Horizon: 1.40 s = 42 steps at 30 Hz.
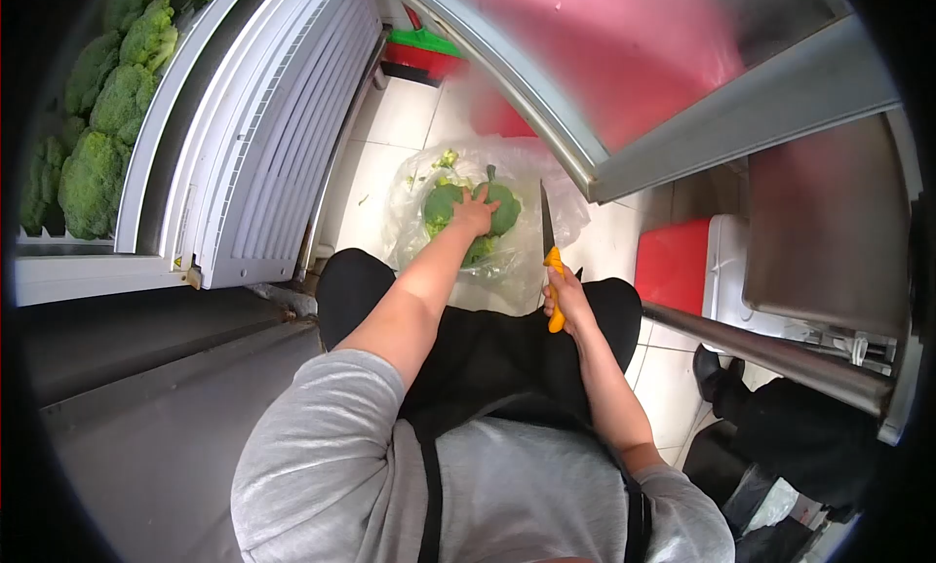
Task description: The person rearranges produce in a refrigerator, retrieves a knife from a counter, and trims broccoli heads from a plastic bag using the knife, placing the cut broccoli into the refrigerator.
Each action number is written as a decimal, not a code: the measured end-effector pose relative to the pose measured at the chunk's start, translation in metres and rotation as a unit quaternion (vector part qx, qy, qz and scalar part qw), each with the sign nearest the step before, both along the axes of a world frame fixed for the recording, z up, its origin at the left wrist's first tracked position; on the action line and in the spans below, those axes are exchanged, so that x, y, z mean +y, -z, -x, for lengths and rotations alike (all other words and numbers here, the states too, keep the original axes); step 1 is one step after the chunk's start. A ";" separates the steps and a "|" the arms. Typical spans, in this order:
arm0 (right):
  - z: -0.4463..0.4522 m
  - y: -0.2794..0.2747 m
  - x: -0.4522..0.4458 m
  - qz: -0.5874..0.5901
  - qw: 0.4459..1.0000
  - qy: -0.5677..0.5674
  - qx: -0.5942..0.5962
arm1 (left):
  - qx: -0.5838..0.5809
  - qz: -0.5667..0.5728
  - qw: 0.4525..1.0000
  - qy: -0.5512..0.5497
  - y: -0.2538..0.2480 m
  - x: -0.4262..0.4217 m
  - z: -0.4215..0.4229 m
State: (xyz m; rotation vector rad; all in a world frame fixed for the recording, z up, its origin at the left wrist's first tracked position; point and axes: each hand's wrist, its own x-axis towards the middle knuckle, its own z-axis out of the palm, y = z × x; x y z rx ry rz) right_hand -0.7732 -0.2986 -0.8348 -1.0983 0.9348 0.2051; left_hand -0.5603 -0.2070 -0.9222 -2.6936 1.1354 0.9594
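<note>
My left hand [474, 215] reaches down onto the broccoli heads [445, 204] in a clear plastic bag [409, 233] on the floor. Its fingers are spread and touch the broccoli, with no closed grip to be seen. Another broccoli head [506, 210] lies just right of my fingers, its stem pointing away from me. Small pale florets [446, 159] sit at the bag's far side. In my right hand [567, 300] is a knife [547, 220] with an orange handle, its blade pointing up and away beside the bag's right part.
At the upper left, several broccoli heads [122, 100] fill a shelf by a white slatted panel [283, 139]. A metal-framed glass door [741, 115] slants overhead on the right. Beyond it stand a red and white box [673, 266] and another person's dark shoe [709, 371].
</note>
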 end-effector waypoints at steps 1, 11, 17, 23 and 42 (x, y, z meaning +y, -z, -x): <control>-0.001 0.002 0.001 -0.011 1.000 -0.003 -0.008 | -0.004 0.000 1.000 -0.002 0.002 0.001 -0.004; -0.048 -0.007 -0.016 -0.221 0.975 0.023 0.007 | -0.111 0.098 0.988 -0.038 -0.066 0.032 -0.108; -0.061 -0.073 -0.019 -0.263 0.952 0.047 0.147 | -0.060 0.024 0.996 -0.061 -0.165 0.038 -0.104; -0.046 -0.148 -0.011 -0.195 0.965 -0.009 0.173 | -0.005 0.049 0.998 -0.030 -0.230 0.045 -0.050; 0.121 -0.512 0.036 0.178 0.953 -0.204 0.138 | 0.195 0.074 0.973 0.095 -0.462 0.140 0.108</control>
